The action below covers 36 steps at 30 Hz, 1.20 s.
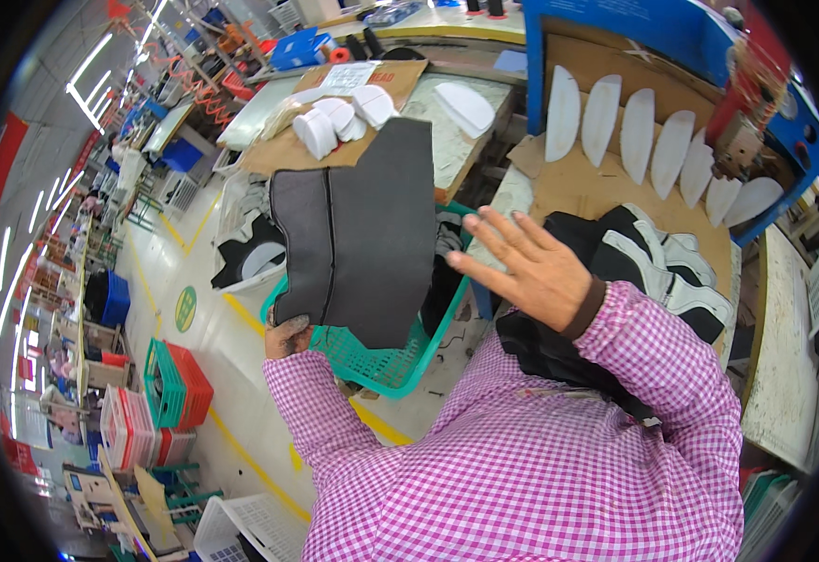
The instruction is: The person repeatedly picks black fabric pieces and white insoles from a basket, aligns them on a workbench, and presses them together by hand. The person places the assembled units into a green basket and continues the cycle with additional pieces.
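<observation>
My left hand (287,337) is closed on the lower left corner of a dark grey sheet piece (381,234), which has a stitched seam running down it. The piece is held up over a green plastic basket (391,370), hiding much of it. My right hand (531,267) is raised to the right of the piece, fingers spread, apart from it and holding nothing. Below and beyond that hand, black and white sewn pieces (653,267) lie heaped on the cardboard-topped table (559,187). Black material hangs over my lap.
White half-oval pieces (634,136) stand in a row against the blue-framed machine (536,66). More white pieces (334,122) lie on a cardboard sheet on the far bench. A white crate (245,267) with black parts stands left of the basket. Stacked crates (180,379) stand on the floor.
</observation>
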Available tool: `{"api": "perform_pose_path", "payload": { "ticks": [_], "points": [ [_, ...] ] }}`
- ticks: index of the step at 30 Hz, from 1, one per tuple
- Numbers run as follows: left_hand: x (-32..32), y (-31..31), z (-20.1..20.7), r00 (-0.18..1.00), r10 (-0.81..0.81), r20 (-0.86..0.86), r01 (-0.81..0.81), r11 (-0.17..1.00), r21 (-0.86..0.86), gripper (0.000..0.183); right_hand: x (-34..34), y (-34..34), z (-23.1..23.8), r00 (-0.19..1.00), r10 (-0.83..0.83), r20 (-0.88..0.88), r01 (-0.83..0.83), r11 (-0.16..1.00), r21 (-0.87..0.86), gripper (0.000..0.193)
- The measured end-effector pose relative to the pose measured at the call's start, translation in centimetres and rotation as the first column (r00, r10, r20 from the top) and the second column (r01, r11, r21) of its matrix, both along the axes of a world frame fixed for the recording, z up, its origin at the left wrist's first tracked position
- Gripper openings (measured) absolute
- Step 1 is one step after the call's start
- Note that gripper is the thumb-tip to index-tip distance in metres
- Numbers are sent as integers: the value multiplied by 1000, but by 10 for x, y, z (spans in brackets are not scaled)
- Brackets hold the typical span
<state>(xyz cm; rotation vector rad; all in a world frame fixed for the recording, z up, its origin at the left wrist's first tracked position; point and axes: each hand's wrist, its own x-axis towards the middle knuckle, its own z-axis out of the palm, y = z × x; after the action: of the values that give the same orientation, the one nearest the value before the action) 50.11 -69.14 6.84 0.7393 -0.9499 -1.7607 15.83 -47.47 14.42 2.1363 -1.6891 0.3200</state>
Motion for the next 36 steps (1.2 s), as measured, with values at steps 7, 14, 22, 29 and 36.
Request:
{"api": "perform_pose_path", "payload": {
  "ticks": [7,14,22,29,36],
  "points": [
    [86,-15,-57,970,190,149,-199,979,45,48,-17,20,2,999,-44,-24,43,999,-33,45],
    [106,-21,-95,846,404,348,-468,875,122,45,-36,47,9,983,-180,-47,182,983,39,37],
    [-39,-54,-134,119,458,881,115,875,-471,26,-42,61,27,961,-276,-4,276,961,24,50],
    [-172,-26,-250,304,48,951,286,948,-139,65,-68,115,34,904,-428,13,427,903,53,54],
    [-162,-43,-246,358,-71,931,570,806,-158,76,-95,166,-16,707,-666,237,565,734,378,69]
  ]
}}
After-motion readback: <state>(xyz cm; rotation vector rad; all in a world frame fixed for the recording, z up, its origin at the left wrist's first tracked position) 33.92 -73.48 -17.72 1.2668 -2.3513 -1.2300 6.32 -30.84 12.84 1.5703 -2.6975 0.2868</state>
